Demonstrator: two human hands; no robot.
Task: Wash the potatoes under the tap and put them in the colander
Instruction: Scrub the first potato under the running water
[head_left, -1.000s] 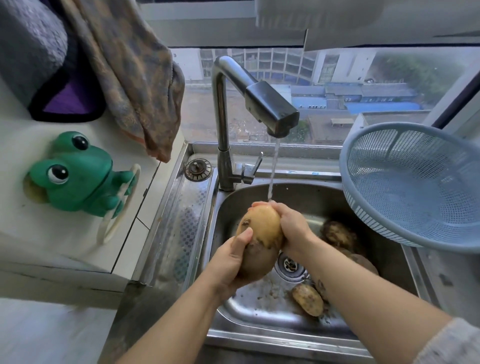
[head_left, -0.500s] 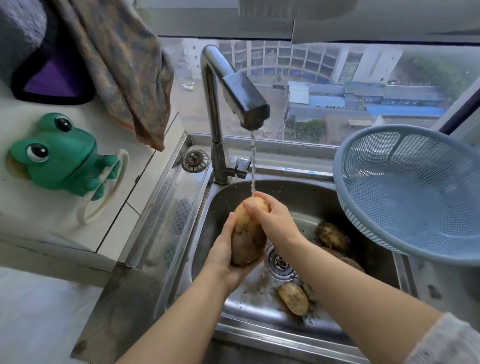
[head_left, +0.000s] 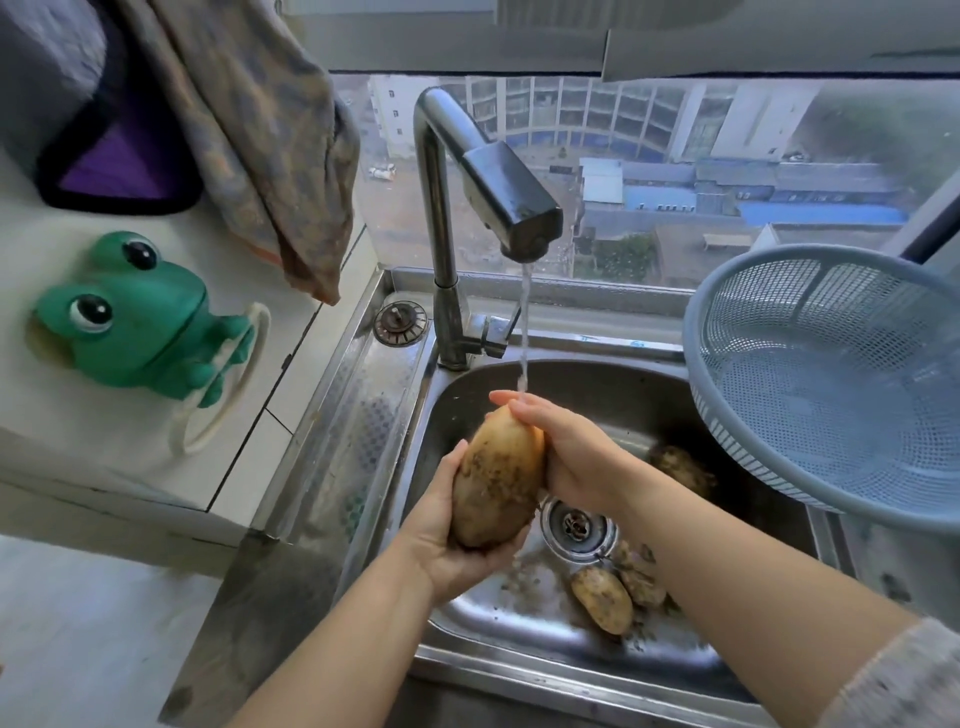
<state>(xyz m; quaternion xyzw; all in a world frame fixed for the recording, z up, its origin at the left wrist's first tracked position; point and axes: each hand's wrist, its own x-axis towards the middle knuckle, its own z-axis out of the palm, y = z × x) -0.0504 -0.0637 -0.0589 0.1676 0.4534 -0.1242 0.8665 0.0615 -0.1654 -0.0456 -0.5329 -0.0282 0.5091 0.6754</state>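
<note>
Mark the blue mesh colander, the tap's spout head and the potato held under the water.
Blue plastic mesh colander (head_left: 810, 332): head view, inner mesh wall.
Dark metal tap spout head (head_left: 511, 202): head view, middle of its top face.
Large dirt-flecked brown potato (head_left: 496, 478): head view, middle of its soiled side.

We show one large potato (head_left: 496, 480), oblong, tan and flecked with soil, held upright over the sink (head_left: 597, 384). The left hand (head_left: 441, 540) cradles its base, and the right hand (head_left: 566, 457) clasps its top, where the tap (head_left: 511, 200) stream lands. Smaller muddy potatoes (head_left: 602, 599) lie on the basin floor around the drain. We note the pale blue mesh colander (head_left: 826, 379) tilted at the sink's right edge.
</note>
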